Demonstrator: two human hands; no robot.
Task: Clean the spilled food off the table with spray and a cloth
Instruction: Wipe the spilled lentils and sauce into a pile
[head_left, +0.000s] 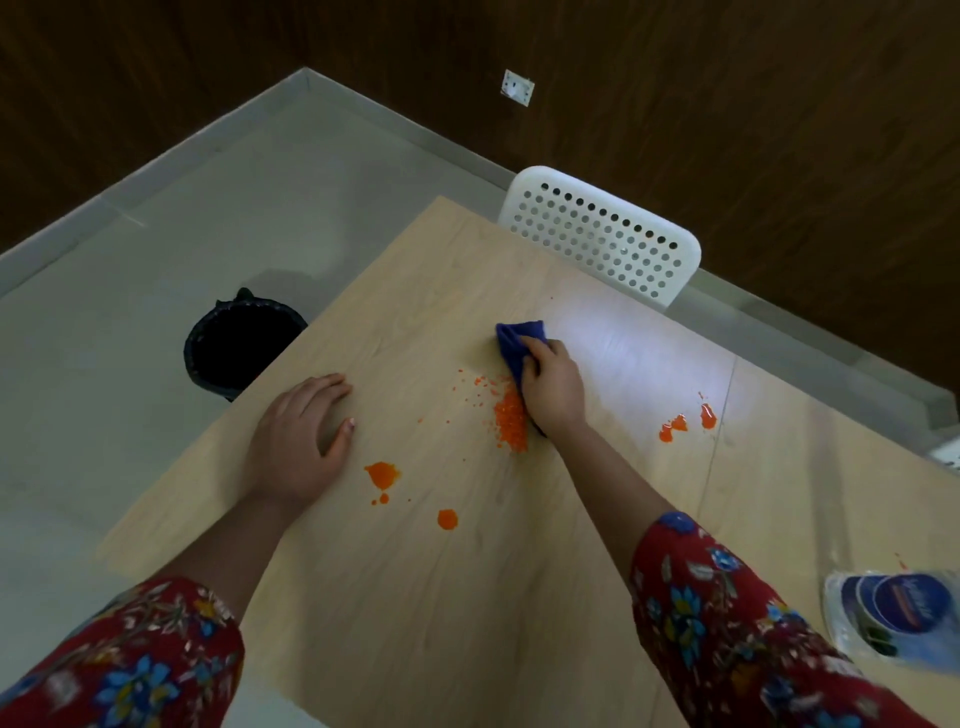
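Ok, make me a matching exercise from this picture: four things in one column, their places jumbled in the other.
1 cloth
2 left hand
3 bin
4 chair

A on the floor beside the table
B at the table's far edge
C held by the right hand
D flat on the table, holding nothing

Pairs: 1-C, 2-D, 3-A, 4-B

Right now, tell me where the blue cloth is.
In the head view the blue cloth lies on the table, right of centre, gripped by the right hand, with the orange crumbs heaped along its left side.
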